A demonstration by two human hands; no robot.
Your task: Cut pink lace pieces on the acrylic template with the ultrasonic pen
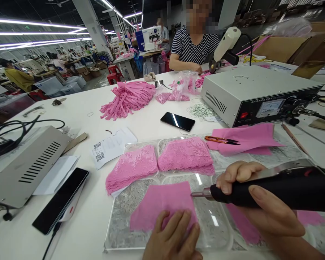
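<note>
My right hand [262, 195] is wrapped round a black handheld ultrasonic welder [276, 187]. Its metal tip [202, 194] points left and meets the right edge of a pink fabric piece [162, 202]. Fingers stretched out, my left hand [176, 238] lies flat on the lower part of that fabric. Beneath it is a clear plate [119, 234] over a grey marbled surface. Just behind are two stacks of pink lace pieces, a left stack [132, 164] and a right stack [186, 155]. More pink fabric [243, 220] lies partly hidden under my right hand.
Orange-handled thread snips [222, 140] rest on folded pink fabric [246, 139]. A grey generator box [257, 94] stands at the back right, another box [29, 162] at left. Phones [178, 121] and pink straps [128, 97] lie on the table. A person in stripes [195, 47] sits opposite.
</note>
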